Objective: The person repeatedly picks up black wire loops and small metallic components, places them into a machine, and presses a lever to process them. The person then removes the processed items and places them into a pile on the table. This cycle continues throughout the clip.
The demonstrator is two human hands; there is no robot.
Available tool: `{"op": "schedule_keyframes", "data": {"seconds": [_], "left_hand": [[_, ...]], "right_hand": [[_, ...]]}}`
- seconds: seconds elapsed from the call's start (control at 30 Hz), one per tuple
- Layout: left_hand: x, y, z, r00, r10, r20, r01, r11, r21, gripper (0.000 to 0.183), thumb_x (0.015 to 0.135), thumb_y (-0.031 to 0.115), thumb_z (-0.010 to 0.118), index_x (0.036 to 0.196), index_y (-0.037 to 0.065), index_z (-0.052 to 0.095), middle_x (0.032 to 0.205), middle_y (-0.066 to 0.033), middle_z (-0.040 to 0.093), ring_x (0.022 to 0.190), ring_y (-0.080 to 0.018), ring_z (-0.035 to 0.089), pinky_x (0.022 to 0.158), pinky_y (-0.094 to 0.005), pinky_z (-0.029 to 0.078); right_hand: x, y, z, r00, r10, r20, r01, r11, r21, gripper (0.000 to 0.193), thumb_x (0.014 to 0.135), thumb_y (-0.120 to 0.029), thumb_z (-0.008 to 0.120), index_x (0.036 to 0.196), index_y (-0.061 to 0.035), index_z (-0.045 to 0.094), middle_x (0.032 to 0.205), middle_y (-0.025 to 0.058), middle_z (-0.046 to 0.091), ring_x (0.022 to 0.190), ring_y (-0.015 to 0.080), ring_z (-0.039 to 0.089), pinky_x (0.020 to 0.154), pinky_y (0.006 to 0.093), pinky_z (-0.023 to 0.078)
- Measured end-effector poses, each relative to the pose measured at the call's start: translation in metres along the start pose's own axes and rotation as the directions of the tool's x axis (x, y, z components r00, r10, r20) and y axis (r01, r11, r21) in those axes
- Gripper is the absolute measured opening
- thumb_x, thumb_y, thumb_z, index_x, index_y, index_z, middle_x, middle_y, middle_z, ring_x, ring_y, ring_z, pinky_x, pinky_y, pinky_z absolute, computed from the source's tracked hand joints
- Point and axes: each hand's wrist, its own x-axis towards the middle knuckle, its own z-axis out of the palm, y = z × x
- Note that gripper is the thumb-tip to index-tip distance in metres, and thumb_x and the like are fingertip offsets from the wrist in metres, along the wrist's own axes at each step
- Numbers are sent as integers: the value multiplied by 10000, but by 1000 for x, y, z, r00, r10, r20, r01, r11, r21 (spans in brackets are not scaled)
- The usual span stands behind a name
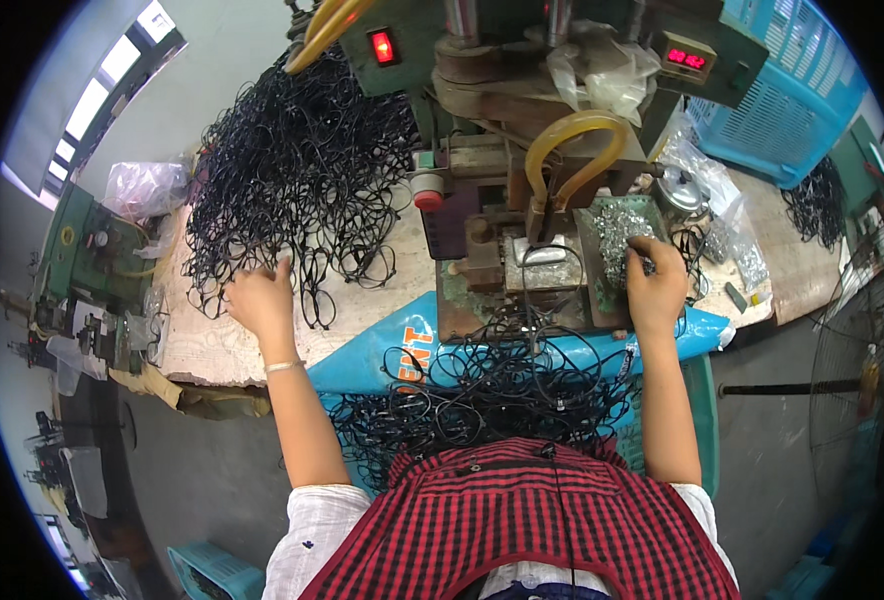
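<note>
My left hand (pixel 260 300) reaches to the near edge of a large heap of black looped cords (pixel 297 170). Its thumb stands apart from the fingers, which touch the outermost loops. At the right, my right hand (pixel 659 288) is over a tray of small shiny metal pieces (pixel 617 232). Thumb and forefinger curl together there; whatever is between the tips is too small to make out. Between my hands stands a green press (pixel 462 65), with a black cord lying across its metal work block (pixel 552 276). More black cords (pixel 482 390) are bunched at my lap on blue plastic sheeting (pixel 362 352).
A yellow hose (pixel 574 125) loops down in front of the press. Beside it is a red push button (pixel 428 192). A blue crate (pixel 782 90) stands at the back right, near plastic bags (pixel 707 165). A fan (pixel 852 385) is at the right.
</note>
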Motion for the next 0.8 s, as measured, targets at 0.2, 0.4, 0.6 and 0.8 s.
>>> {"op": "schedule_keyframes", "data": {"seconds": [0.2,0.4,0.6,0.8], "left_hand": [[-7,-24,112,969,-123,216,184,939,-290,528,846,585,717,928,69,790,1029,-137,723,1017,-367,641,853,-489,517],[-18,20,57,987,161,21,-42,379,-925,220,964,146,697,838,-1,593,731,9,543,617,-69,434,544,-262,370],[-53,67,20,979,200,37,64,-132,-989,78,999,45,647,1016,16,576,937,-13,598,775,-68,563,700,-227,520],[-70,101,-109,910,244,-334,-95,-663,-743,116,996,-17,586,1095,6,530,1019,-132,612,937,-215,644,807,-409,624]], "right_hand": [[-17,-2,-22,989,138,-56,-134,989,65,91,833,-26,727,922,-36,745,920,109,721,925,288,669,842,383,515],[20,-78,-50,972,30,232,-135,883,450,125,825,-13,716,939,-26,764,941,96,744,924,232,682,874,340,513],[28,-116,-4,928,78,363,-343,557,757,444,800,-7,749,1214,29,593,963,59,704,934,127,659,891,295,505],[25,-120,-3,900,149,409,-427,486,762,610,809,-6,745,1358,86,496,873,36,707,917,95,640,915,256,481]]}}
